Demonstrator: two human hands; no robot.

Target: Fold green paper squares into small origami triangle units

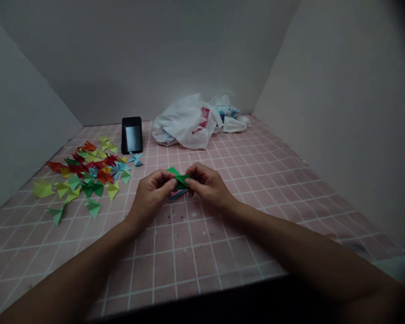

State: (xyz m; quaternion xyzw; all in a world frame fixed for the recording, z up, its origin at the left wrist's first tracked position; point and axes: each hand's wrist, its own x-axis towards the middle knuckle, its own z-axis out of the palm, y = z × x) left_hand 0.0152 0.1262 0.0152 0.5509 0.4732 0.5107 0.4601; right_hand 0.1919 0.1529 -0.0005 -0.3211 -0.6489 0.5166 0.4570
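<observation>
Both of my hands pinch one small folded piece of green paper (178, 177) just above the pink checked table (222, 234). My left hand (152, 191) grips its left end with thumb and fingers closed. My right hand (207, 183) grips its right end the same way. Under the hands lies a small stack of coloured paper (176, 195), pink and blue at its edge. To the left is a spread pile of folded paper shapes (87, 173) in red, green, yellow, orange and light blue.
A black phone (132, 134) stands upright at the back, left of centre. White plastic bags (192, 121) lie at the back near the corner. Grey walls close in the table at the left, back and right. The table's near edge is dark.
</observation>
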